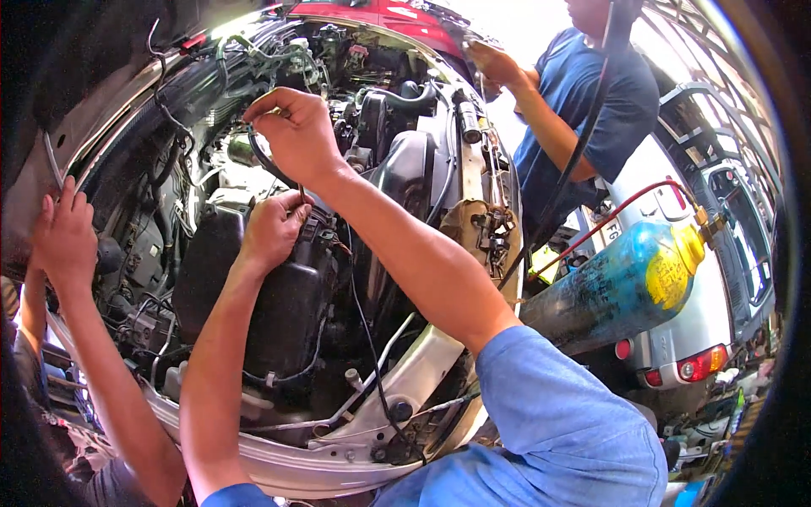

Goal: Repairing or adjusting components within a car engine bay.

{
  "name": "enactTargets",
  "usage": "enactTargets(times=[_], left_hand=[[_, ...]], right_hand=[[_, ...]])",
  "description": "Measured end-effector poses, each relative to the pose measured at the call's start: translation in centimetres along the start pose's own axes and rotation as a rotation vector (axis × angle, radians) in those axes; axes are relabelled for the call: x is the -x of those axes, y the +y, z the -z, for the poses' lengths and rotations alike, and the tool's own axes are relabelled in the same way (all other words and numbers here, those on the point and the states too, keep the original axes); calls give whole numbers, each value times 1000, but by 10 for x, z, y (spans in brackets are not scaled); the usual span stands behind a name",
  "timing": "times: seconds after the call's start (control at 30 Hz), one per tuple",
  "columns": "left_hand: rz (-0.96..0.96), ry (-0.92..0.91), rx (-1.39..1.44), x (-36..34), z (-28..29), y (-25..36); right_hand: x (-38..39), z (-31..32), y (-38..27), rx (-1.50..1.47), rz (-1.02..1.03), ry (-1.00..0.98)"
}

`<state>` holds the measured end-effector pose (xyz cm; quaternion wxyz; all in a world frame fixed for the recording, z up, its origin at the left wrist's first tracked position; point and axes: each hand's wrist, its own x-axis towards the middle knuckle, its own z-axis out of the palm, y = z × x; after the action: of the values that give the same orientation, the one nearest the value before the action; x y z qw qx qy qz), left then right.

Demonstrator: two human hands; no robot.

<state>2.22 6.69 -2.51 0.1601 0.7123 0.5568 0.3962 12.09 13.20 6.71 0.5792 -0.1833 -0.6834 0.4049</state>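
Note:
My left hand (272,230) is closed in a pinch just above a black plastic box (262,304) in the engine bay. Between its thumb and finger is the end of a thin black cable (269,162). The cable curves up toward my right hand (297,135), which reaches across from the right with its fingers bent together at the cable's upper end. The fingertips partly hide that end. Beside my left hand, a dark connector (319,226) with thin wires sits at the box's edge.
At the left, another person's hand (66,241) is raised by a thin rod (52,160) under the hood. A person in a blue shirt (583,101) stands beyond the car's front. A blue and yellow gas cylinder (617,283) lies tilted at the right, near a silver vehicle (676,338).

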Motion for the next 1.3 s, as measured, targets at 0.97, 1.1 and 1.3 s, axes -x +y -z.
enactTargets(times=[0.97,1.1,1.3], left_hand=[[297,62,-422,-4,45,25],[425,-66,-316,2,33,7],[525,-171,-162,0,27,7]], right_hand=[[140,81,74,457,-765,-261],[141,83,64,-165,-981,-183],[149,88,61,-356,-964,-220]])
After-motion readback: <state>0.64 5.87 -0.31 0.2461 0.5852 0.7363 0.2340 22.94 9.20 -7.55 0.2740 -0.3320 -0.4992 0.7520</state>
